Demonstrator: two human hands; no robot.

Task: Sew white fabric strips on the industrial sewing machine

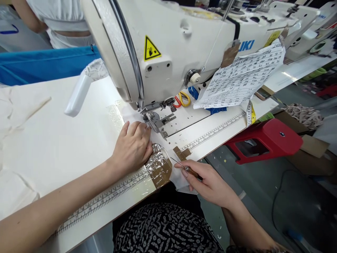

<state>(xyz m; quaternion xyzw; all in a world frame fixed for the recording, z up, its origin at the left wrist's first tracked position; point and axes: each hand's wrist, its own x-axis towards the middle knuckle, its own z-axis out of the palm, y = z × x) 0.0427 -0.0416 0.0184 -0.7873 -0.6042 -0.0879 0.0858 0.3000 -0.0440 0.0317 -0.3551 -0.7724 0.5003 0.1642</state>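
Note:
My left hand (133,146) lies on the sewing table just in front of the presser foot (154,117), its fingers bent together over white fabric. That white fabric (179,177) runs past the taped table edge and hangs down toward my lap. In my right hand (209,181) is an awl (193,172) with a wooden handle. Its thin metal point is directed left, over the cloth; some of the fabric is beside and under these fingers. Above both hands stands the white sewing machine (163,45). My left fingertips are partly hidden.
Scissors (184,99) with red and yellow handles lie behind the needle area. A written sheet (242,77) hangs from the machine. Ruler tape (105,200) runs along the table edge. Pale cloth (15,193) lies at left, a red stool (279,138) stands right. Another person (60,17) stands behind.

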